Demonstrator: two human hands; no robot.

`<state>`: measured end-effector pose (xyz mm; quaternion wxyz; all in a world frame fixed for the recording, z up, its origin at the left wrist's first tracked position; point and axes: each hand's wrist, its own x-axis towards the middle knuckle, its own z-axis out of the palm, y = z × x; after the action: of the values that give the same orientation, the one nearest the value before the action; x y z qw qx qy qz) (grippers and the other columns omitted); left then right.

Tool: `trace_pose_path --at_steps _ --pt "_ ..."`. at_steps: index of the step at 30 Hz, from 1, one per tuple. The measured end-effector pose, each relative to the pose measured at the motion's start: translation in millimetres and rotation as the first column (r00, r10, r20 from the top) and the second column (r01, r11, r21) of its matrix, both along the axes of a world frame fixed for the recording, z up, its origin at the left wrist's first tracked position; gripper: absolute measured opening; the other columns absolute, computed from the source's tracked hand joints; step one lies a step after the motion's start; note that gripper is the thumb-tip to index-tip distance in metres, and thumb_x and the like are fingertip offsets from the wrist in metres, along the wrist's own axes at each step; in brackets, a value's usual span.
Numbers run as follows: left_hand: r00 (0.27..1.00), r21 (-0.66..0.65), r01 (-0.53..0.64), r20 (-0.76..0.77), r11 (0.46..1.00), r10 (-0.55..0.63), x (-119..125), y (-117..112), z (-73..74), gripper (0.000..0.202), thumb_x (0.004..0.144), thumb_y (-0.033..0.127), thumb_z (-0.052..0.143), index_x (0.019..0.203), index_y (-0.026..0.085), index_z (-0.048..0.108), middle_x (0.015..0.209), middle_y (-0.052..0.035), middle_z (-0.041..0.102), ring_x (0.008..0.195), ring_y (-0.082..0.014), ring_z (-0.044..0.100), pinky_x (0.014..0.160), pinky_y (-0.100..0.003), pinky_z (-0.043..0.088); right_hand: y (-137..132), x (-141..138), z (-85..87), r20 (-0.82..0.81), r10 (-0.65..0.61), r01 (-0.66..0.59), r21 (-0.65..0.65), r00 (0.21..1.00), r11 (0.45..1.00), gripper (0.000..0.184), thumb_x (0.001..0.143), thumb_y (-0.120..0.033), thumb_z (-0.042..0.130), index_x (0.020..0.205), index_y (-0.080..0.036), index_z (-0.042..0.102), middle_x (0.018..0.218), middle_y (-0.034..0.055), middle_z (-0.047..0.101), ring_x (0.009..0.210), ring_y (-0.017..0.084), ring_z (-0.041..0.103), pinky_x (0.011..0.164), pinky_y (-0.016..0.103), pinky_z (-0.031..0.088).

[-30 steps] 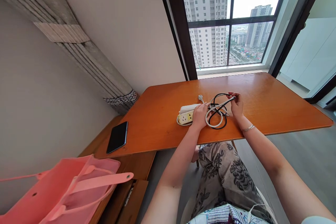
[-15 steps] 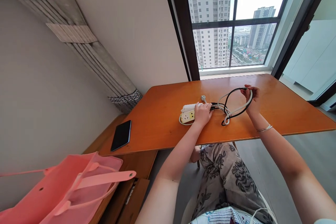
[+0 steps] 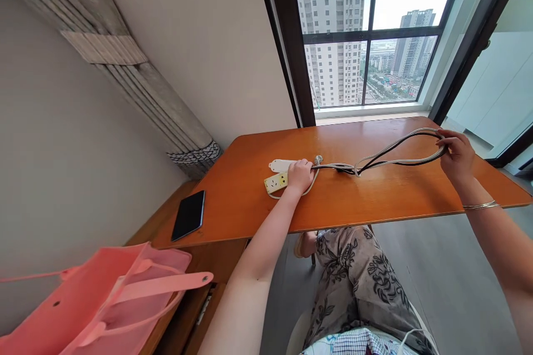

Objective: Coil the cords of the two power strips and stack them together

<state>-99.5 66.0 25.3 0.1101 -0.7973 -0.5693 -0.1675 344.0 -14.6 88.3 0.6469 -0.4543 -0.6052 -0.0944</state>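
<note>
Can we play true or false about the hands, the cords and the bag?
1. The right hand grips the far end of the looped cords. True.
2. Both cords are white. False: one is white and one is black.
3. The left hand is closed over the end of the power strip on the table. True.
4. The bag is blue. False: it is pink.
</note>
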Motion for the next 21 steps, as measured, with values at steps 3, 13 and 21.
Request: trace_pose_path --at_steps 3,13,21 --pt "0.999 0.008 0.019 0.031 1.000 -0.019 -4.1 -0.8 -0.1 0.020 0.087 0.019 0.052 0.091 0.020 0.072 0.101 -0.0150 0.070 0.100 -0.0311 0.062 0.090 -0.046 0.046 -2.8 17.7 -4.0 0.245 0.005 0.023 -0.110 0.970 0.994 0.013 0.081 -0.022 0.063 0.071 -0.027 0.071 0.117 0.0097 0.071 0.110 0.026 0.069 0.097 0.045 0.056" --pt "0.982 0.042 0.061 0.178 0.997 -0.068 -7.0 -5.6 -2.6 0.020 0.083 0.019 0.057 0.095 0.019 0.074 0.111 -0.0142 0.071 0.104 -0.0316 0.064 0.095 -0.047 0.047 -30.9 23.1 -15.6 0.321 0.075 0.041 -0.341 0.944 0.939 0.019 0.077 -0.027 0.055 0.061 -0.026 0.066 0.099 0.0073 0.078 0.090 0.026 0.073 0.073 0.039 0.056" --pt "0.983 0.053 0.113 0.138 0.992 -0.119 -3.2 -14.3 -5.1 0.030 0.083 0.022 0.061 0.112 0.019 0.070 0.119 -0.0163 0.069 0.118 -0.0341 0.059 0.109 -0.053 0.040 -40.4 23.0 -8.8 -0.464 0.259 -0.515 -0.595 0.847 0.617 0.034 0.081 -0.057 0.058 0.071 -0.025 0.060 0.069 0.0115 0.070 0.077 0.030 0.072 0.078 0.047 0.057"
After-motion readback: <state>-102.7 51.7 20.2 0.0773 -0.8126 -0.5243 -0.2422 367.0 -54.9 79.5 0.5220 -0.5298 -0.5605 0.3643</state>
